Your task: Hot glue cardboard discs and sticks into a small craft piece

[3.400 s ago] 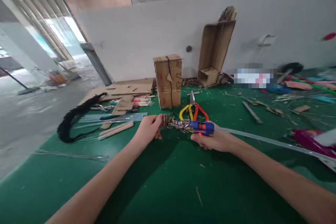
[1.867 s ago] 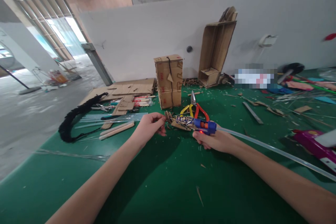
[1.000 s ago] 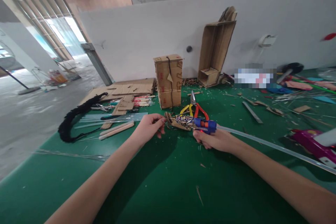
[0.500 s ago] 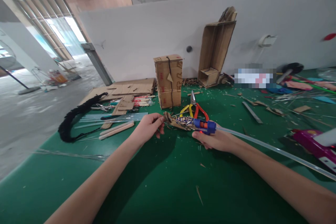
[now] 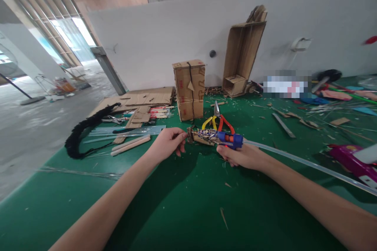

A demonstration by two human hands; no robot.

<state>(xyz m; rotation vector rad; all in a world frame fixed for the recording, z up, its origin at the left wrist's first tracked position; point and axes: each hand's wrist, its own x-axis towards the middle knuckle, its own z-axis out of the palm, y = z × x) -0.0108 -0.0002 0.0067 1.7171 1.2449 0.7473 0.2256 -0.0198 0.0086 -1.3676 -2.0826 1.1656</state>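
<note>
My right hand is wrapped round a blue hot glue gun with a small red light. A long clear glue stick runs out of its back toward the right. Its front part, toward my left hand, looks crusted with scraps. Near that end, my left hand has thumb and fingers pinched at a small, curled brown cardboard piece; whether the gun's tip touches it, I cannot tell. Just behind the gun lie pliers with one yellow and one orange handle, jaws pointing away from me.
Behind my hands a cardboard box stands upright with a black cord down its front. A taller open cardboard frame leans on the white wall. Left are a black fuzzy strip and wooden sticks; right, a magenta tool.
The brown cardboard piece has turned and shifted slightly right, with my left fingers following a little. My right hand and the glue gun stay nearly where they were.
</note>
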